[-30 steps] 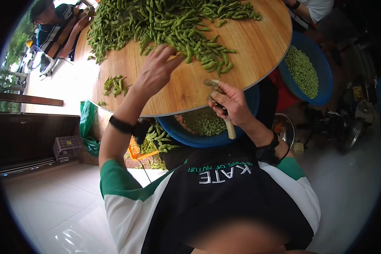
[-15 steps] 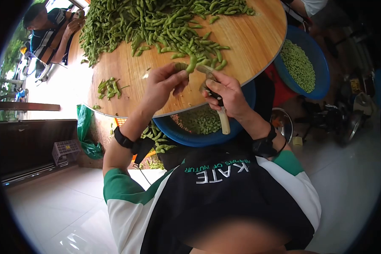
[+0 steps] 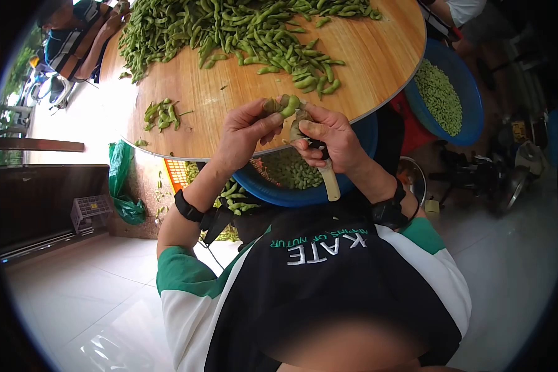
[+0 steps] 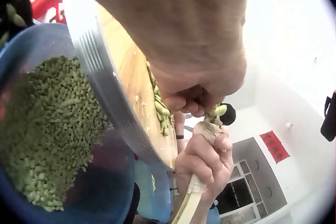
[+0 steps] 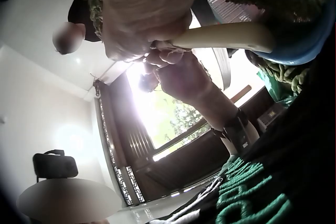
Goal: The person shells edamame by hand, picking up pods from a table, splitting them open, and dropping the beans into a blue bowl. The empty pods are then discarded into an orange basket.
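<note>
Nearest is the wearer's shirt (image 3: 328,291), black in front with white and green on the sleeves. Just beyond it, both hands come together over the near edge of the round wooden surface (image 3: 372,62). The left hand (image 3: 247,131) pinches a green pod (image 3: 289,107) between thumb and fingers, so the pod sits between the two hands. The right hand (image 3: 330,133) grips a pale-handled tool (image 3: 331,184), its handle pointing back toward the shirt; the fingers hide much of the other end. Below the hands, partly under the surface, is a blue basin (image 3: 279,199) with shelled beans (image 3: 305,174) in it. On the surface, a small cluster of pods (image 3: 161,115) lies to the left, and a large heap of pods (image 3: 211,31) spreads farther off. Beyond the right edge, a second basin (image 3: 474,118) holds more beans. At far left is another person (image 3: 74,46).
</note>
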`<state>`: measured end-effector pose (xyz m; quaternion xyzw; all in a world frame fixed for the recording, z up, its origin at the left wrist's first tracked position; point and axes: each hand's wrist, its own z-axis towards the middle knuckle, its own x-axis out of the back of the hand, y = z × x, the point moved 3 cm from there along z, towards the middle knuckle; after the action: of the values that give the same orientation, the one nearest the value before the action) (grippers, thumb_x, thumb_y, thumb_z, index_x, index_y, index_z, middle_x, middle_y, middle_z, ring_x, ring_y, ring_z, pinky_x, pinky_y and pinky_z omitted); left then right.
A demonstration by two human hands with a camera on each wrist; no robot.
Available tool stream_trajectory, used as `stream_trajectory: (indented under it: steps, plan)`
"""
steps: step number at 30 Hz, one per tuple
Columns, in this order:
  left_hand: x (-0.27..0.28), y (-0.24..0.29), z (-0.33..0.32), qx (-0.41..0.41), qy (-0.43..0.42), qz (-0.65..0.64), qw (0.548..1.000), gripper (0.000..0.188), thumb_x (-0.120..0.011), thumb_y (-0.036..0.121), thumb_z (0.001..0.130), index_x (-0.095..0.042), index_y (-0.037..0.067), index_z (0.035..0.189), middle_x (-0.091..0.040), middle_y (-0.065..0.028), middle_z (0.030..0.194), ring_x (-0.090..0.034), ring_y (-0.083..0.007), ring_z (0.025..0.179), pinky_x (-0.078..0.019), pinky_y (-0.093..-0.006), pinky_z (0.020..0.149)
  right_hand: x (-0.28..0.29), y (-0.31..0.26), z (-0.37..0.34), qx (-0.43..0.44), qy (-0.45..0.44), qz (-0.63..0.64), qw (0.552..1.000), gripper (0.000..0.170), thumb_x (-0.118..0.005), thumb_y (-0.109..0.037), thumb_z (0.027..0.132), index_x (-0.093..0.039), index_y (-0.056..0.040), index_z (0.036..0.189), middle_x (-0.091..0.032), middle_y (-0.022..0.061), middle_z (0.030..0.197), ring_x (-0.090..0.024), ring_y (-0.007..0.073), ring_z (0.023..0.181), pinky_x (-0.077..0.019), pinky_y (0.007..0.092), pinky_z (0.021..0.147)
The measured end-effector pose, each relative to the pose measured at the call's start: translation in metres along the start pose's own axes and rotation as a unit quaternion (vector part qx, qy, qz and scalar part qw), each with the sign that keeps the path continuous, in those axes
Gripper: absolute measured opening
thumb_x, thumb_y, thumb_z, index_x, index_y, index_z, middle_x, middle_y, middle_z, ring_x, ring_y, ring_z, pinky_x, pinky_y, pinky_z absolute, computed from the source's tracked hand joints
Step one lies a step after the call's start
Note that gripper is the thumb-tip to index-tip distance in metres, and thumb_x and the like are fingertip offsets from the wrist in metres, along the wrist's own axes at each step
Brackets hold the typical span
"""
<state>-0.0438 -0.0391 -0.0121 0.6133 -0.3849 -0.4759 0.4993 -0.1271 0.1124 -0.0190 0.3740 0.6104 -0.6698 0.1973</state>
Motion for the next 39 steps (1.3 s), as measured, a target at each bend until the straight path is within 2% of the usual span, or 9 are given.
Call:
stream_trajectory:
  steps: [7, 12, 19, 20, 21, 26, 35, 37, 39]
  plan:
    - [0.001, 0.006, -0.002, -0.208, 0.032, 0.285, 0.935, 0.007, -0.056, 0.005, 0.092, -0.061, 0.001, 0.095, -0.058, 0.0009, 0.073, -0.047, -0.005, 0.06, -0.0365, -0.0206, 0.051, -0.011, 0.002, 0.003, 0.042, 0.11, -0.085, 0.989, 0.036, -0.047, -0.008, 0.095, -0.048, -0.0023, 0.13, -0.053, 0.0044, 0.073, -0.038, 0.0049, 0.049, -0.0343, 0.0174, 0.04]
    - [0.003, 0.0, 0.003, 0.097, -0.053, -0.19, 0.975, 0.008, -0.056, 0.006, 0.091, -0.061, 0.002, 0.096, -0.056, -0.0015, 0.07, -0.046, -0.0074, 0.053, -0.0351, -0.0212, 0.046, -0.004, -0.002, 0.002, 0.02, 0.026, -0.018, 0.999, 0.033, -0.048, -0.009, 0.094, -0.051, -0.0036, 0.127, -0.053, 0.0045, 0.073, -0.037, 0.0052, 0.048, -0.034, 0.0175, 0.039]
    - [-0.002, -0.013, 0.007, 0.178, -0.141, -0.362, 0.904, 0.011, -0.06, 0.008, 0.089, -0.06, 0.002, 0.098, -0.055, -0.0044, 0.069, -0.045, -0.0088, 0.051, -0.0361, -0.0237, 0.045, 0.011, -0.001, 0.001, -0.044, -0.014, 0.11, 0.993, 0.03, -0.049, -0.011, 0.095, -0.054, -0.0063, 0.124, -0.05, 0.0031, 0.069, -0.036, 0.0056, 0.048, -0.0318, 0.0171, 0.035]
    - [0.006, -0.01, 0.01, 0.005, -0.095, -0.03, 0.995, 0.012, -0.062, 0.009, 0.088, -0.059, 0.001, 0.097, -0.054, -0.006, 0.069, -0.047, -0.0113, 0.051, -0.0371, -0.0262, 0.046, 0.011, -0.002, 0.001, -0.043, -0.012, 0.109, 0.993, 0.03, -0.049, -0.011, 0.095, -0.054, -0.0063, 0.124, -0.05, 0.0031, 0.069, -0.036, 0.0056, 0.048, -0.0318, 0.0171, 0.035]
    - [0.007, -0.003, 0.009, -0.168, -0.037, 0.306, 0.936, 0.015, -0.064, 0.01, 0.086, -0.058, 0.0, 0.095, -0.053, -0.0077, 0.069, -0.049, -0.0138, 0.051, -0.0382, -0.0288, 0.046, 0.01, -0.001, 0.0, -0.054, 0.018, 0.124, 0.991, 0.028, -0.05, -0.012, 0.095, -0.055, -0.0078, 0.122, -0.05, 0.0031, 0.07, -0.035, 0.0059, 0.049, -0.0315, 0.0174, 0.036]
    - [-0.02, 0.033, -0.006, -0.338, -0.001, 0.538, 0.773, 0.02, -0.069, 0.009, 0.079, -0.056, -0.002, 0.089, -0.053, -0.0111, 0.069, -0.055, -0.0214, 0.057, -0.0409, -0.0307, 0.05, 0.007, 0.002, -0.003, -0.073, 0.024, 0.167, 0.983, 0.026, -0.05, -0.013, 0.095, -0.055, -0.0097, 0.12, -0.05, 0.0029, 0.072, -0.034, 0.0058, 0.051, -0.0306, 0.017, 0.036]
    - [-0.02, 0.025, -0.002, -0.148, 0.023, 0.221, 0.964, 0.021, -0.057, 0.016, 0.093, -0.061, -0.003, 0.087, -0.055, -0.0039, 0.061, -0.051, -0.0067, 0.055, -0.0391, -0.0267, 0.047, -0.001, -0.002, -0.008, -0.036, -0.011, 0.161, 0.986, 0.035, -0.05, -0.012, 0.094, -0.052, -0.0098, 0.13, -0.052, 0.0017, 0.073, -0.037, 0.0048, 0.052, -0.0312, 0.0171, 0.037]
    - [-0.018, 0.013, 0.001, 0.063, 0.02, -0.009, 0.998, 0.019, -0.056, 0.015, 0.093, -0.062, -0.002, 0.087, -0.057, -0.0005, 0.065, -0.049, -0.0051, 0.054, -0.0383, -0.0218, 0.047, 0.004, -0.008, -0.012, 0.051, 0.056, -0.148, 0.986, 0.036, -0.049, -0.009, 0.095, -0.05, -0.0053, 0.131, -0.055, 0.0037, 0.072, -0.04, 0.0037, 0.051, -0.0332, 0.0164, 0.041]
    - [-0.022, 0.003, 0.003, 0.001, 0.03, 0.047, 0.998, 0.019, -0.055, 0.015, 0.093, -0.062, -0.001, 0.087, -0.058, -0.0003, 0.065, -0.048, -0.0047, 0.052, -0.0376, -0.0198, 0.046, -0.002, -0.006, -0.015, 0.06, 0.089, -0.234, 0.966, 0.035, -0.05, -0.007, 0.094, -0.052, -0.0038, 0.128, -0.057, 0.0025, 0.075, -0.043, 0.0036, 0.054, -0.0345, 0.0161, 0.045]
